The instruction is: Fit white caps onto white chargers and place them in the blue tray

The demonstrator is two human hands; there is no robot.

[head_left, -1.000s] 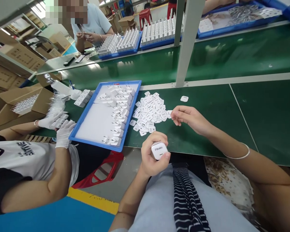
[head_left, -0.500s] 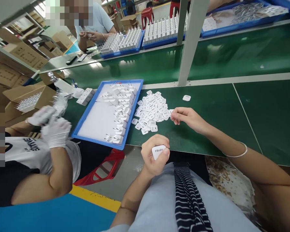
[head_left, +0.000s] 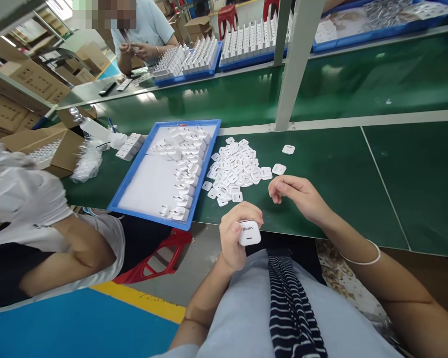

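Note:
My left hand is closed around a white plug charger; its printed face, with a small slot, is turned up toward me. My right hand hovers near the table's front edge, thumb against its curled fingers, and nothing shows in it. Just beyond it lie two white face plates, a loose plate and a plate beside the pile. The pile of white face plates spreads to the left of my right hand. A blue-rimmed tray with rows of white plug chargers stands farther left.
Another plate lies toward the back. A metal post rises behind the table. At left, a co-worker's gloved hands are near a carton. Across the bench, a person works beside trays of chargers.
My right hand has drawn back from the pile toward me, and a plate now lies apart there. The charger in my left hand has turned to show more of its face. The co-worker's gloved hands moved left.

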